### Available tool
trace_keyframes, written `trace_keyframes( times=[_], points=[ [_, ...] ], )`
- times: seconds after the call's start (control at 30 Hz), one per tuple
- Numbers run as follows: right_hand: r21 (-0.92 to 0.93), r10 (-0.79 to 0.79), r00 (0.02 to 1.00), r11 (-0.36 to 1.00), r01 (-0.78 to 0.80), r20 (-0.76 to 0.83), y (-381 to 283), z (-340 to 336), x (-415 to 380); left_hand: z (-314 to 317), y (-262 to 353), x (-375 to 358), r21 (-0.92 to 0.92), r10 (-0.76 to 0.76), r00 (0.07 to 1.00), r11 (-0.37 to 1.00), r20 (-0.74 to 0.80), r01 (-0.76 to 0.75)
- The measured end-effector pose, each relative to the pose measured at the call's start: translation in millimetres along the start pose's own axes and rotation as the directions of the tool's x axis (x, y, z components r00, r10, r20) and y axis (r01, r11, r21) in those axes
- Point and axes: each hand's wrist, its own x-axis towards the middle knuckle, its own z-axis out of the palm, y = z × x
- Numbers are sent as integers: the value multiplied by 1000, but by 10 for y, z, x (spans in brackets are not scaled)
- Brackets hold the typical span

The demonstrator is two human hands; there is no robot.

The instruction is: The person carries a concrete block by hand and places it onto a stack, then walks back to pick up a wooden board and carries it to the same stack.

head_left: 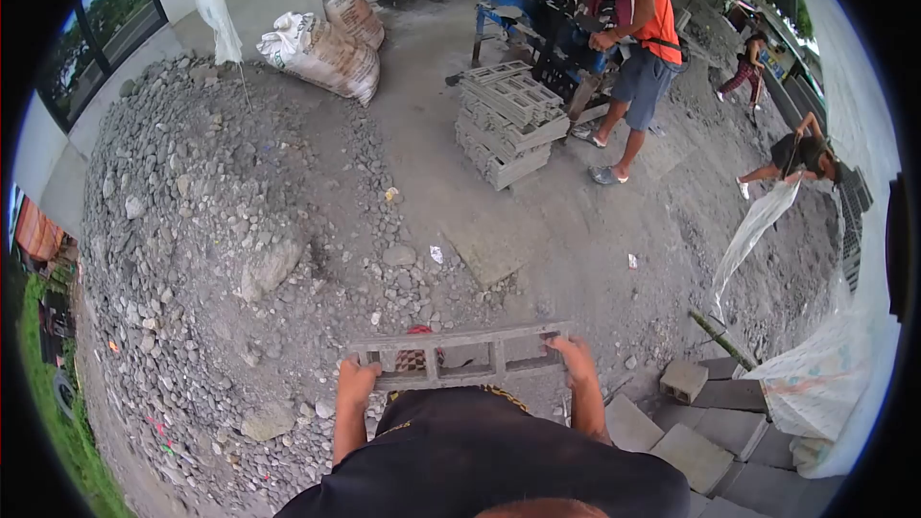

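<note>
A long grey frame (465,338), caked in cement and divided into rectangular openings, is held across in front of my body. My left hand (356,382) is closed around its left end. At the right end my right hand (576,359) grips it, the fingers hooked into the end opening. Through the openings I see part of a patterned item and the ground. My dark shirt hides what lies right under the frame's near side.
A gravel heap (221,192) spreads on the left, with filled sacks (326,56) behind it. Ahead stands a stack of similar grey frames (510,125) beside a person in an orange vest (662,14) at a blue machine (494,5). Concrete blocks (696,456) lie at the right.
</note>
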Motion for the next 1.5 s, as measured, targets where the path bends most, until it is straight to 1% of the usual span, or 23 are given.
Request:
trace_keyframes(
  times=[0.1, 0.17, 0.27, 0.33, 0.37, 0.4, 0.43, 0.53, 0.57, 0.63, 0.67, 0.7, 0.77, 0.83, 0.93, 0.97, 1.03, 1.07, 1.2, 1.3, 1.37, 1.4, 1.5],
  points=[
    [-91, 61, 998, 994, -59, 14, -233, 63, 938, 272, 143, 549, -78, 16, 993, 997, -115, -25],
    [-137, 29, 1000, 990, -29, 0, -409, 249, 1531, 394, 421, 911, 31, -14, 987, 999, -162, 19],
    [-141, -12, 998, 990, 20, 60, -599, 516, 2442, 528, 750, 1509, 3, -52, 976, 999, -213, 54],
    [-110, -32, 996, 993, 41, 84, -945, 739, 2956, 692, 1164, 2099, -36, -21, 969, 999, -245, 13],
    [-74, -1, 996, 997, 7, 88, -1038, 833, 3106, 746, 1436, 2223, -60, -8, 973, 998, -230, -5],
    [-142, 93, 989, 987, -77, 111, -1153, 839, 3383, 813, 1673, 2369, -84, 3, 977, 996, -215, -21],
    [-146, 94, 988, 986, -75, 124, -1367, 910, 3605, 875, 1896, 2577, -88, 3, 974, 996, -228, -24],
    [-67, 84, 994, 995, -80, 63, -2053, 1315, 3956, 893, 2252, 3172, 123, 103, 973, 989, -206, -78],
    [-24, 94, 995, 995, -93, 46, -2402, 1528, 3990, 972, 2471, 3296, 40, 93, 975, 995, -200, -87],
    [61, 20, 999, 998, -23, 45, -2525, 1655, 4467, 1074, 2705, 3650, 74, 75, 966, 996, -248, -59],
    [77, 32, 998, 996, -36, 59, -2636, 1751, 4685, 1120, 2740, 3883, 0, 90, 968, 996, -235, -92],
    [35, 35, 992, 999, -39, 119, -2791, 1836, 4892, 1143, 2811, 4115, -79, 108, 971, 989, -214, -127],
    [-2, 29, 985, 1000, -29, 170, -2993, 2024, 5369, 1169, 3151, 4532, -37, 70, 973, 996, -222, -80],
    [-210, 30, 992, 978, -3, 124, -3134, 2162, 5886, 1258, 3414, 4962, -9, 21, 974, 1000, -225, -24],
    [-275, -2, 1000, 962, 4, 9, -3856, 2790, 6276, 1279, 3928, 5778, -35, 45, 975, 998, -217, -53],
    [-269, -5, 1000, 963, 6, 5, -3889, 2830, 6626, 1314, 4091, 6068, -31, 49, 976, 998, -212, -57],
    [-161, 73, 988, 986, -51, 139, -3944, 3057, 7433, 1299, 4596, 6632, 2, 96, 957, 995, -275, -100],
    [-66, 55, 963, 997, -38, 265, -4025, 3117, 7671, 1265, 4790, 6794, 62, 68, 970, 997, -235, -55],
    [-188, 116, 978, 979, -83, 172, -4769, 3686, 8151, 1321, 5423, 7429, 91, 60, 952, 995, -301, -34],
    [-166, 55, 984, 986, -26, 171, -5078, 4075, 8701, 1384, 5911, 8041, 118, 75, 945, 992, -319, -39],
    [-165, 22, 970, 986, 19, 244, -5326, 4350, 9042, 1394, 6132, 8600, 155, 105, 953, 986, -285, -63],
    [-169, -41, 985, 983, 70, 170, -5254, 4418, 9346, 1408, 6215, 8906, 148, 101, 955, 987, -278, -61],
    [-103, -49, 986, 993, 66, 160, -5580, 4826, 9999, 1455, 6556, 9840, 129, 138, 965, 985, -224, -112]
  ],
)
